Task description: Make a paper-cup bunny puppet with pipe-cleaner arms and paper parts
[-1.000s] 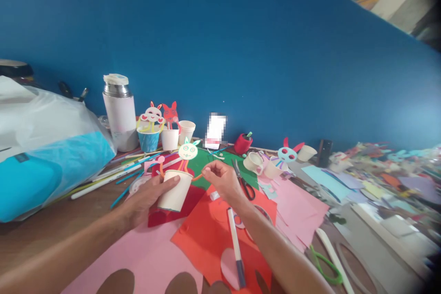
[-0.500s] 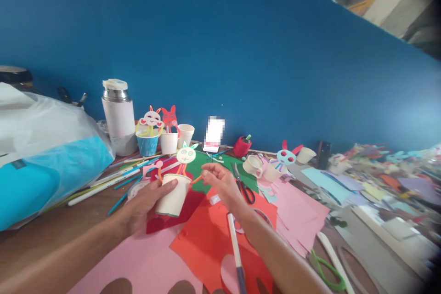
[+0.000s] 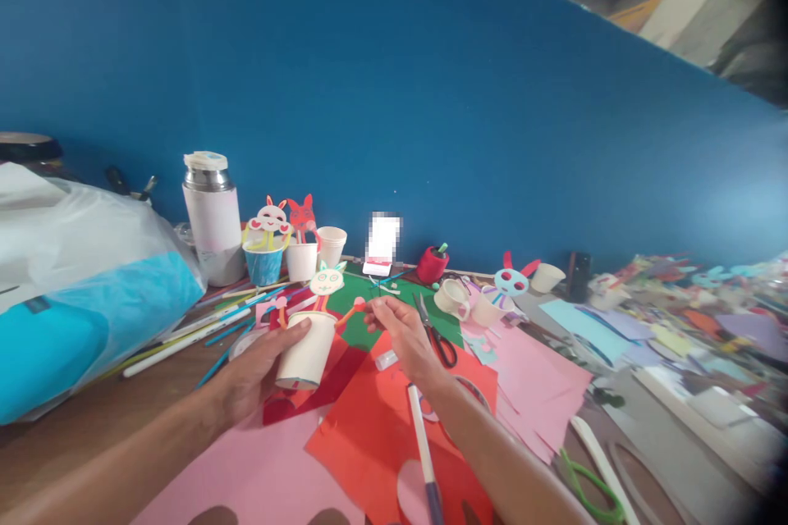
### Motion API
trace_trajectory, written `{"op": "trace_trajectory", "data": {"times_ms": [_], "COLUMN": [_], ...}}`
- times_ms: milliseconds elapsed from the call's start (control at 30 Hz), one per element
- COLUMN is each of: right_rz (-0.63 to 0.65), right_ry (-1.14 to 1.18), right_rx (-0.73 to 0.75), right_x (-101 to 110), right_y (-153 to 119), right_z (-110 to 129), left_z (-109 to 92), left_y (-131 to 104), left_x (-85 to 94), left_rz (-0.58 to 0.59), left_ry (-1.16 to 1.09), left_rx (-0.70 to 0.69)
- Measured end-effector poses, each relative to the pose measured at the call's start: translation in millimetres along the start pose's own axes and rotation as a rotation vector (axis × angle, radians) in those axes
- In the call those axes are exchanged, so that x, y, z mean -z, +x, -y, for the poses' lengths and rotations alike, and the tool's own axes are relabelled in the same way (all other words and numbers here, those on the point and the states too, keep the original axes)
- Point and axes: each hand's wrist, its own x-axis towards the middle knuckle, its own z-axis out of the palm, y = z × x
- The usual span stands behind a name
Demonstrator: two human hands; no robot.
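Note:
My left hand point(image 3: 258, 365) is wrapped round a white paper cup point(image 3: 309, 354), thumb across its front near the rim. A cream paper cat head point(image 3: 327, 280) with green outlines stands above the cup on orange strips. From the cup's right side an orange arm point(image 3: 348, 317) with a round red-pink tip sticks out. My right hand point(image 3: 399, 324) has its fingers drawn together in a pinch right beside that tip; whether they grip its edge or something small is hidden. Another orange arm with a pink tip point(image 3: 281, 303) rises at the cup's left.
Red paper point(image 3: 363, 426) and pink paper point(image 3: 240, 476) lie under my forearms, with a marker point(image 3: 419, 435) on top. Scissors point(image 3: 438, 336) lie right of my right hand. Behind stand a flask point(image 3: 213, 221), paper-cup figures point(image 3: 264, 262) and a bright phone point(image 3: 382, 242). A plastic bag point(image 3: 123, 271) bulges at left.
My right fingers have shifted slightly to the right, and the orange arm's round tip, hidden before, now shows. The cat head and cup sit slightly further left.

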Motion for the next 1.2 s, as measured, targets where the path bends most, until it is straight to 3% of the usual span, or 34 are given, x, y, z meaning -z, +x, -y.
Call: {"op": "trace_trajectory", "data": {"times_ms": [500,900,1200], "right_rz": [-0.007,-0.01,0.001], "right_ry": [0.027,0.138,0.066], "right_rx": [-0.043,-0.064,-0.047], "right_x": [-2.9,-5.2,-6.7], "right_y": [-0.5,-2.5,-1.5], "right_z": [-0.4,1.0,-1.9], "left_z": [0.6,-0.8,-3.3], "left_y": [-1.7,-8.9,-10.5], "left_x": [-2.9,-11.2,-12.9], "left_rz": [-0.005,-0.074,-0.057], "left_ry": [-0.007,0.063,0.079], "left_rx": [-0.002,-0.1,-0.109]}}
